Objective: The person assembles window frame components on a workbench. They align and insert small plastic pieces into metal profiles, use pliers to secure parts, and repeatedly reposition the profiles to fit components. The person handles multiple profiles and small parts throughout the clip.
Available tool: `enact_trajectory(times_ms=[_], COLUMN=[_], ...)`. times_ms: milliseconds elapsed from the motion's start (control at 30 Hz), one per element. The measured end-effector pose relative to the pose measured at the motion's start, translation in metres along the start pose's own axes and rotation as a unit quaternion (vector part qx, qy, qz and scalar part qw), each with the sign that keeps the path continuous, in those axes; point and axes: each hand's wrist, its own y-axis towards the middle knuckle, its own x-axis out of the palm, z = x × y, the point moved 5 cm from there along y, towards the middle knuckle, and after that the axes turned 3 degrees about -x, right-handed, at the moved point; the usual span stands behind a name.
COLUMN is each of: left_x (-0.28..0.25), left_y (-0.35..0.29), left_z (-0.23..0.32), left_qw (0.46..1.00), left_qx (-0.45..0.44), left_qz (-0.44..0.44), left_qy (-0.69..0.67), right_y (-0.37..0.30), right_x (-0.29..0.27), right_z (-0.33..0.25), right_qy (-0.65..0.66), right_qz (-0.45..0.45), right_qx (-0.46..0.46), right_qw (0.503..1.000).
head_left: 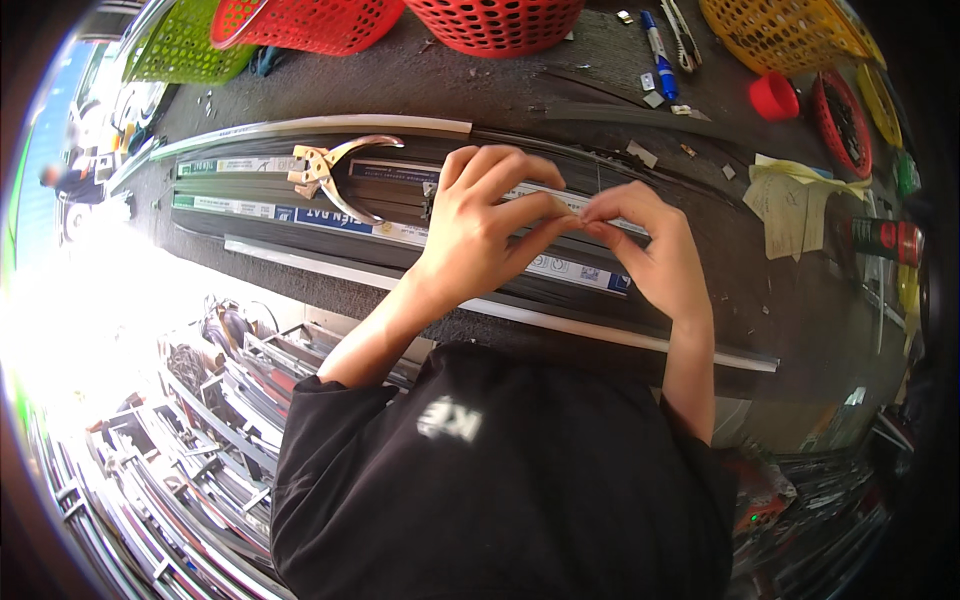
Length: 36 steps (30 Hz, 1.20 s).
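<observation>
Pinching nearly closed, my left hand (484, 215) and right hand (658, 245) are meeting, contents unclear. Work above the dark profile strips (405, 203) is looking unfinished.

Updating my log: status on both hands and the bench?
Left hand and right hand pinched, fingertips together; anything held unclear. Below, long dark strips with blue-and-white labels. On them, left of the hands, gold-headed metal tool with curved silver handles.

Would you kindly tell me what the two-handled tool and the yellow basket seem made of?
Two-handled tool: metal, probably; its curved handles shine like chrome, its head looks brass-coloured.
Yellow basket: probably moulded plastic, slightly glossy, judging by its even colour and regular holes.
</observation>
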Motion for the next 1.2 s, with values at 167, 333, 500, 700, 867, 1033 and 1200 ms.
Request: enact_trajectory(times_ms=[167, 333, 500, 700, 867, 1033, 1200], left_x=[-0.036, -0.061, -0.052, -0.036, -0.014, 0.044, 0.059], left_y=[-0.044, -0.069, -0.071, -0.072, -0.076, -0.067, -0.066], left_z=[-0.055, -0.074, -0.063, -0.053, -0.051, -0.024, -0.012], left_qw=[0.908, 0.89, 0.969, 0.959, 0.856, 0.5, 0.418], left_qx=[-0.304, -0.26, -0.238, -0.231, -0.347, -0.375, -0.394], left_qz=[0.1, 0.191, 0.052, 0.024, 0.159, 0.058, 0.023], left_qy=[-0.272, -0.322, 0.027, 0.162, -0.349, -0.778, -0.818], right_y=[-0.02, -0.033, -0.035, -0.034, -0.032, -0.032, -0.032], right_x=[0.01, 0.023, 0.031, 0.033, 0.033, 0.042, 0.046], right_z=[0.001, 0.009, 0.006, -0.004, -0.024, -0.033, -0.031], right_qy=[0.078, 0.187, 0.207, 0.161, 0.058, 0.131, 0.183], right_qz=[0.045, 0.108, 0.117, 0.159, 0.167, 0.135, 0.134], right_qx=[0.037, 0.103, 0.134, 0.121, 0.025, 0.038, 0.059], right_qw=[0.995, 0.971, 0.962, 0.967, 0.984, 0.982, 0.972])
